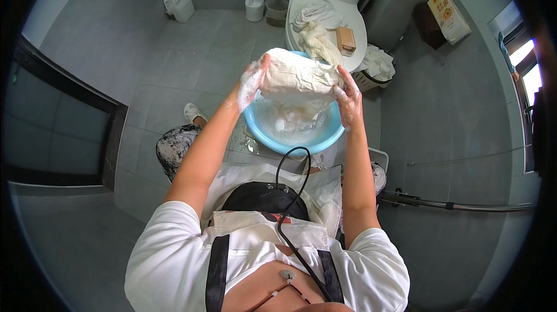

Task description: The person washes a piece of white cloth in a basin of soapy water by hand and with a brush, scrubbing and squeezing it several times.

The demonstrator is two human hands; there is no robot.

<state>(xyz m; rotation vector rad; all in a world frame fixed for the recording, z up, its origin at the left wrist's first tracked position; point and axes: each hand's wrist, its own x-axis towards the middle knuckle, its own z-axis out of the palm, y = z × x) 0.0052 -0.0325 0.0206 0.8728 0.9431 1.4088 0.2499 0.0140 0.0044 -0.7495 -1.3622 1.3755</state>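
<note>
A wet cream-white cloth [299,77] is stretched between my two hands above a light blue basin [268,137]. My left hand [253,83], coated with suds, grips the cloth's left end. At its right end my right hand [349,98] pinches the edge, with some foam on the fingers. Below, the basin holds sudsy water [299,129] and more pale cloth, partly hidden by the piece I hold up.
Behind the basin, a closed toilet lid [296,7] bears white cloths [319,16] and a tan soap-like block [346,40]. A laundry basket [366,82] stands to its right. A pump bottle [254,4], a bucket [276,11] and a white jug [183,8] line the far wall.
</note>
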